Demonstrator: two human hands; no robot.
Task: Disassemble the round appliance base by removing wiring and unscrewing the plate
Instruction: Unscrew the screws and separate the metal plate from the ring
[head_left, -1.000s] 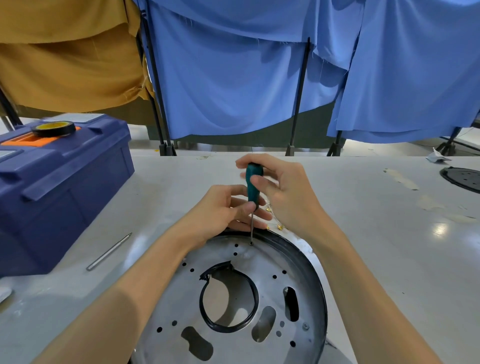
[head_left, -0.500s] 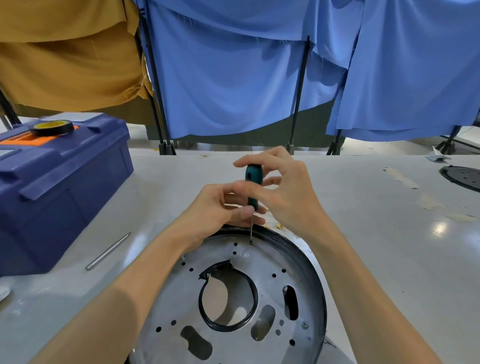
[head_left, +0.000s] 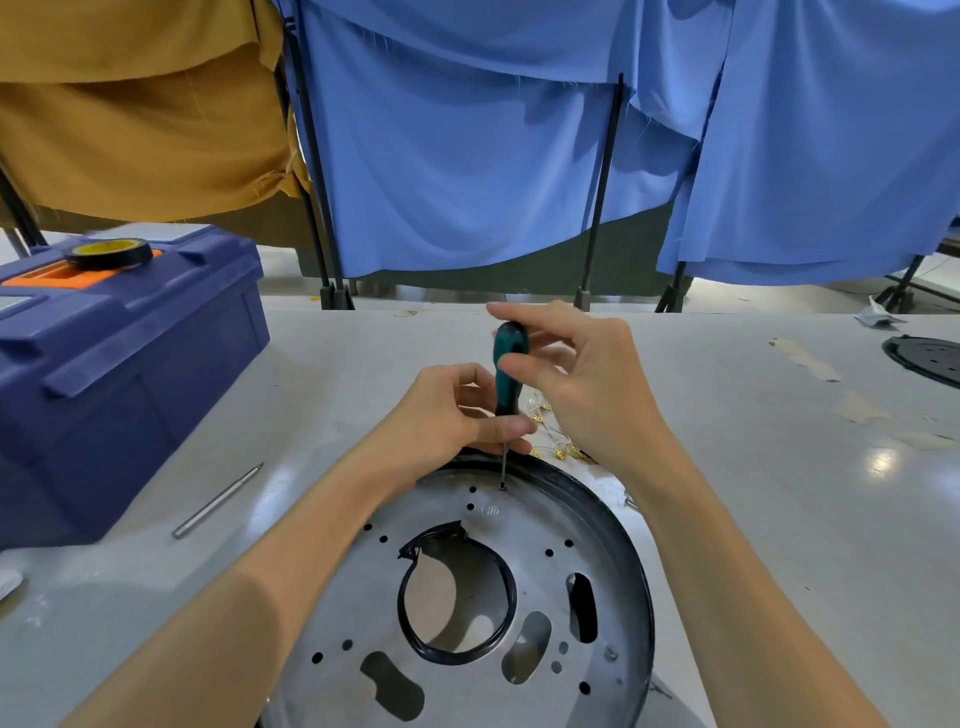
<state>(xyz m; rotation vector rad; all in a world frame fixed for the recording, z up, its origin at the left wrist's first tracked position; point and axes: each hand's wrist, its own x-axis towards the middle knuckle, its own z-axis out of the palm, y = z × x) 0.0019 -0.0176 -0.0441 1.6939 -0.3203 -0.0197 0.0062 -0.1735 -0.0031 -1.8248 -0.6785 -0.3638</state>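
A round appliance base (head_left: 636, 561) with a black rim lies on the table in front of me, a silver metal plate (head_left: 540, 530) full of holes set inside it. A green-handled screwdriver (head_left: 508, 374) stands upright, its tip in a screw (head_left: 502, 487) at the plate's far edge. My right hand (head_left: 582, 384) pinches the handle near its top, with fingers and thumb. My left hand (head_left: 452, 415) pinches the lower handle and shaft just above the rim. Thin white wires with yellow terminals (head_left: 558, 448) lie behind the base.
A blue toolbox (head_left: 114, 374) with a tape roll (head_left: 109, 254) on its lid stands at the left. A loose metal bit (head_left: 218, 500) lies on the table beside it. A black round part (head_left: 930, 358) sits at the far right. Blue and mustard cloths hang behind the table.
My right hand's fingers have shifted round the screwdriver handle, from a fuller grip to a fingertip pinch. The left hand and the base stay in place.
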